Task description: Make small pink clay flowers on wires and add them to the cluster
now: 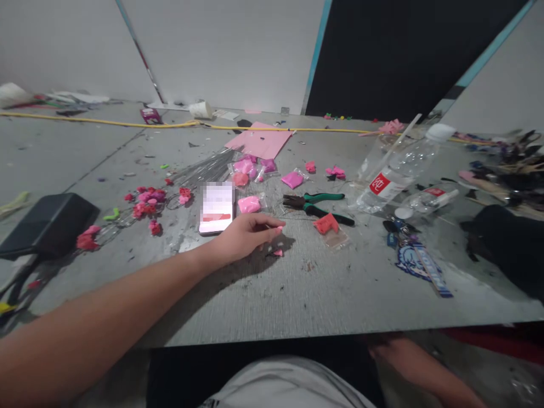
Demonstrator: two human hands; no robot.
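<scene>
My left hand reaches in over the table, thumb and fingers drawn together at the tips. What they hold, if anything, is too small to make out. Just beyond its wrist lies a phone with a lit screen, beside a small bag of pink clay. Green-handled pliers rest to the right of the fingertips, near an opened bag with red-orange clay. A pink scrap lies below the hand. My right hand is down by my leg under the table edge, its fingers hidden.
Wire stems with red and pink clay flowers spread at left, near a black box-shaped object. More clay bags and a pink sheet lie behind. Plastic bottles and a keychain are at right. A yellow cable crosses the back.
</scene>
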